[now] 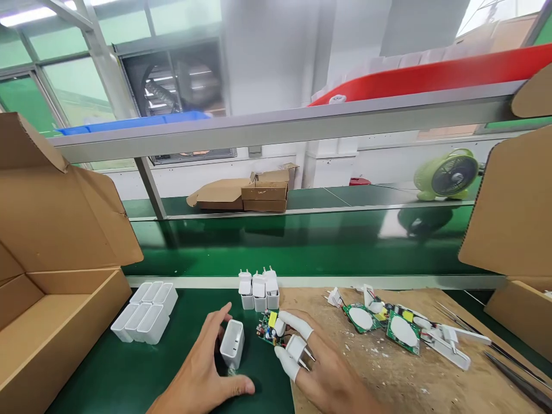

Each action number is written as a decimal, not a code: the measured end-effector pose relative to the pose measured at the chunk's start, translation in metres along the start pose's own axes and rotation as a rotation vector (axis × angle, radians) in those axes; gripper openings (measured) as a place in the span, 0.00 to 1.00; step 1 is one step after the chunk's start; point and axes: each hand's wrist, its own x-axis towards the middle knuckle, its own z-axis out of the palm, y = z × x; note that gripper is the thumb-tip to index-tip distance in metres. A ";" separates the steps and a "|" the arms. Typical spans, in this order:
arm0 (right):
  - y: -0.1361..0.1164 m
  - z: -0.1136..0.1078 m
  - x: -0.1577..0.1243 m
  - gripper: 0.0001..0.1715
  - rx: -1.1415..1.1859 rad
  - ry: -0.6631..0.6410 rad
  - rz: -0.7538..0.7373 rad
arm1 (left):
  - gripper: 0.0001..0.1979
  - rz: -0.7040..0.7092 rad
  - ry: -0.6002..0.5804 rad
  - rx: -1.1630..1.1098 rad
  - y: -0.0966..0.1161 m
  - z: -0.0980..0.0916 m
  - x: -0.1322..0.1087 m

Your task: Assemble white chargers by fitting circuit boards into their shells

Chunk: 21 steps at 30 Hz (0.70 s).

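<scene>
My left hand (202,365) is spread around a white charger housing (233,344), its thumb stretched out in front and clear of it. The housing's open end faces up; whether the curled fingers behind touch it is hard to tell. My right hand (321,368), with white finger cots, is closed on a white two-pin plug head (297,348). A small green circuit board (268,328) with a yellow part sits at the fingertips, just right of the housing. Behind both hands stand several white chargers with pins up (259,290).
Several empty white housings (146,310) stand in rows at left, beside an open cardboard box (64,345). On the brown board (366,374) lie circuit boards with white discs (403,332) and tweezers (517,374). A green fan (451,174) stands behind, below a shelf (276,127).
</scene>
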 end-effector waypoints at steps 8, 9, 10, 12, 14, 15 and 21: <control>-0.012 0.006 -0.010 0.33 0.079 -0.048 -0.142 | 0.34 0.212 -0.058 0.011 0.010 0.004 0.000; -0.016 0.005 -0.010 0.36 0.034 -0.038 -0.190 | 0.34 0.271 -0.045 0.014 0.009 0.005 0.000; -0.019 0.004 -0.010 0.37 -0.002 -0.041 -0.233 | 0.35 0.307 -0.040 0.019 0.008 0.006 0.000; -0.025 0.000 -0.009 0.40 -0.031 -0.076 -0.288 | 0.37 0.336 -0.037 0.033 0.005 0.006 -0.001; -0.028 -0.003 -0.008 0.43 -0.049 -0.118 -0.279 | 0.39 0.357 -0.027 0.046 0.003 0.005 -0.001; -0.028 -0.004 -0.008 0.46 -0.062 -0.131 -0.267 | 0.40 0.366 -0.019 0.050 0.002 0.005 -0.002; -0.023 -0.003 -0.011 0.47 -0.112 -0.168 -0.199 | 0.34 0.400 0.020 0.058 0.003 0.005 -0.002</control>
